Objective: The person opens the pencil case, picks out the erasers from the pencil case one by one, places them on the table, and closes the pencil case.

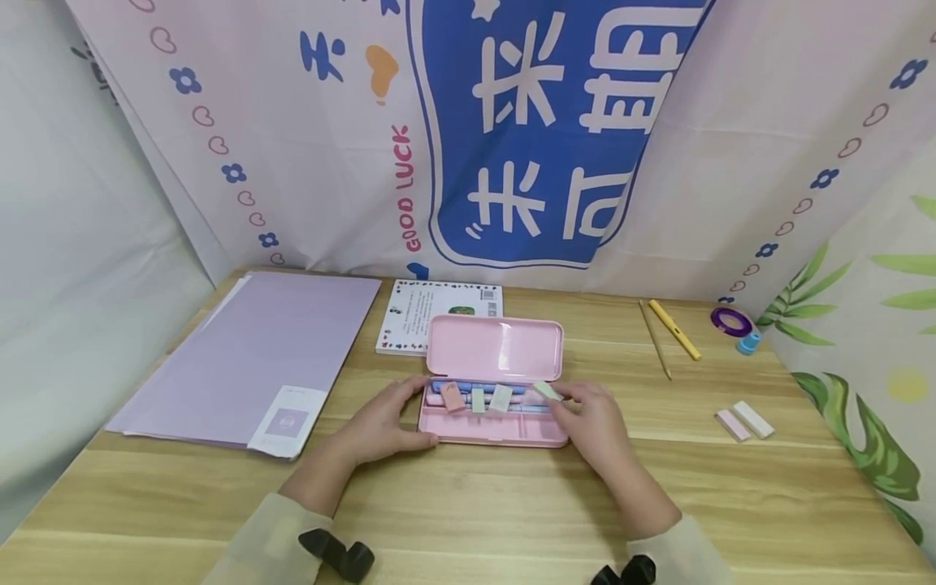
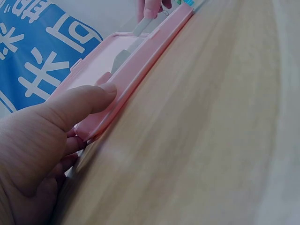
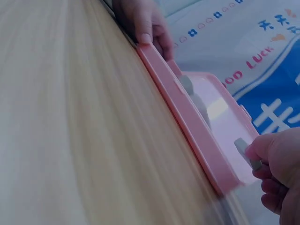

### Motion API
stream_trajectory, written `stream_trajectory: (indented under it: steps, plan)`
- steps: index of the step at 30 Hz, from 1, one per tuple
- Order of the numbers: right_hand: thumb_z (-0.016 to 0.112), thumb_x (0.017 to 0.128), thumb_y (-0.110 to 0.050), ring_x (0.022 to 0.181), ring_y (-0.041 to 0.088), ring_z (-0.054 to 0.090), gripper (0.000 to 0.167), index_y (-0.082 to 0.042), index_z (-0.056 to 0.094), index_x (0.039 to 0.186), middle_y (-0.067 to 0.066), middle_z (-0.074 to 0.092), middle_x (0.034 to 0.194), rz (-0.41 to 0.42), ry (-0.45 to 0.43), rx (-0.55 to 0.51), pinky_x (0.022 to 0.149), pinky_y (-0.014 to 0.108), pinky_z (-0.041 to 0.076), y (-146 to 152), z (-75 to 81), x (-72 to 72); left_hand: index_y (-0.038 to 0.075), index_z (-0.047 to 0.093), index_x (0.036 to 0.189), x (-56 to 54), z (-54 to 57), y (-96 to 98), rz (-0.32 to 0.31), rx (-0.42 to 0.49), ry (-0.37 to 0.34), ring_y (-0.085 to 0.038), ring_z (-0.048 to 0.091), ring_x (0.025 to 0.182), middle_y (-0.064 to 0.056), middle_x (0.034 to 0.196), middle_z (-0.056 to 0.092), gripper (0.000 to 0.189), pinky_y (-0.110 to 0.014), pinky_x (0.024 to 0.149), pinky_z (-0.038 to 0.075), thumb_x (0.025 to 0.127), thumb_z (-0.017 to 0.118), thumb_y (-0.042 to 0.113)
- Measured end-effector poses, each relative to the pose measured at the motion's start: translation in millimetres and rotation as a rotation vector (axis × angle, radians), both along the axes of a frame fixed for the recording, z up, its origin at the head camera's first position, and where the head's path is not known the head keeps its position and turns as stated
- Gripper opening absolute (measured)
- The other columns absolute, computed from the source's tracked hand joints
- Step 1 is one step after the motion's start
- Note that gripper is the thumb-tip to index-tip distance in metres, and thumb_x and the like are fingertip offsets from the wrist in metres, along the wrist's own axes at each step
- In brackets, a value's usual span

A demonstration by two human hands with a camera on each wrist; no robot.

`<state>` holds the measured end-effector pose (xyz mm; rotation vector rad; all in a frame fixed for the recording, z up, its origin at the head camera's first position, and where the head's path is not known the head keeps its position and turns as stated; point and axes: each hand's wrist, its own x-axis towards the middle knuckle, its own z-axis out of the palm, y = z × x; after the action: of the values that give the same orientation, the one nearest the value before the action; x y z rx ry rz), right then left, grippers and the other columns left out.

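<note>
A pink plastic pencil case (image 1: 468, 427) lies on the table with its lid (image 1: 475, 349) raised at the back. My left hand (image 1: 380, 421) holds the case's left end, thumb at the front corner and fingers behind. My right hand (image 1: 598, 424) pinches a pale green eraser (image 1: 547, 391) over the right end of the case; the right wrist view shows that eraser (image 3: 247, 153) between thumb and fingers. Across the pens (image 1: 439, 387) in the case rest a salmon eraser (image 1: 452, 397), a small green eraser (image 1: 478, 400) and a whitish-green eraser (image 1: 500, 398).
Right of the case lie a pencil (image 1: 655, 341), a yellow pen (image 1: 674, 329), a purple tape roll (image 1: 731, 322), a small blue object (image 1: 748, 343), a pink eraser (image 1: 732, 425) and a white eraser (image 1: 753, 419). A booklet (image 1: 402, 321) is behind; a lilac folder (image 1: 256, 349) lies left.
</note>
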<state>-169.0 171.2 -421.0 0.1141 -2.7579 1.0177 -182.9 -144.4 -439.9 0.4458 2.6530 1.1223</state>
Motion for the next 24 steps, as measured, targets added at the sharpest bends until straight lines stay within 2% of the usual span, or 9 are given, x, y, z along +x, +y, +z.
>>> stream_trajectory:
  steps: [5, 11, 16, 19, 24]
  plan:
    - [0.072, 0.088, -0.019, 0.106, 0.031, 0.06, 0.03, -0.003, 0.073, 0.113, 0.015, 0.069, 0.109, -0.068, -0.022, -0.032, 0.09, 0.045, 0.049, 32.3, 2.0, 4.2, 0.016, 0.036, 0.151, 0.1, 1.4, 0.0, 0.001, -0.001, -0.001, -0.037, 0.034, 0.144, -0.014, 0.155, 0.039, 0.096, -0.056, 0.118, 0.029, 0.074, 0.082, 0.047]
    - [0.066, 0.092, -0.02, 0.101, 0.029, 0.06, 0.033, -0.002, 0.069, 0.12, 0.019, 0.067, 0.114, -0.178, -0.056, -0.003, 0.079, 0.031, 0.048, 79.5, 3.8, 14.0, 0.016, 0.035, 0.152, 0.4, 1.8, 0.1, 0.001, -0.004, -0.007, -0.037, 0.034, 0.144, -0.014, 0.155, 0.038, 0.096, -0.056, 0.118, 0.029, 0.074, 0.082, 0.047]
    - [0.065, 0.093, -0.024, 0.09, 0.018, 0.058, 0.036, -0.001, 0.068, 0.12, 0.019, 0.066, 0.111, -0.298, -0.085, 0.032, 0.068, 0.02, 0.044, 119.4, 1.5, 22.7, 0.015, 0.035, 0.151, 0.1, 1.9, -0.3, 0.001, -0.005, 0.001, -0.038, 0.035, 0.143, -0.016, 0.154, 0.039, 0.096, -0.057, 0.117, 0.03, 0.074, 0.082, 0.046]
    - [0.063, 0.094, -0.028, 0.082, 0.011, 0.054, 0.039, 0.0, 0.067, 0.121, 0.018, 0.065, 0.107, -0.35, -0.112, 0.06, 0.064, 0.02, 0.042, 142.2, -1.9, 27.1, 0.015, 0.035, 0.151, 0.1, 1.8, -0.5, -0.001, -0.006, 0.003, -0.039, 0.035, 0.143, -0.016, 0.154, 0.039, 0.096, -0.057, 0.117, 0.03, 0.074, 0.082, 0.046]
    - [0.059, 0.096, -0.031, 0.082, 0.017, 0.055, 0.043, 0.001, 0.064, 0.124, 0.02, 0.066, 0.105, -0.409, -0.183, 0.086, 0.063, 0.024, 0.04, 170.9, -3.9, 35.0, 0.014, 0.035, 0.151, 0.4, 1.0, -0.6, -0.003, -0.004, 0.002, -0.039, 0.035, 0.143, -0.017, 0.154, 0.039, 0.096, -0.057, 0.117, 0.03, 0.074, 0.082, 0.047]
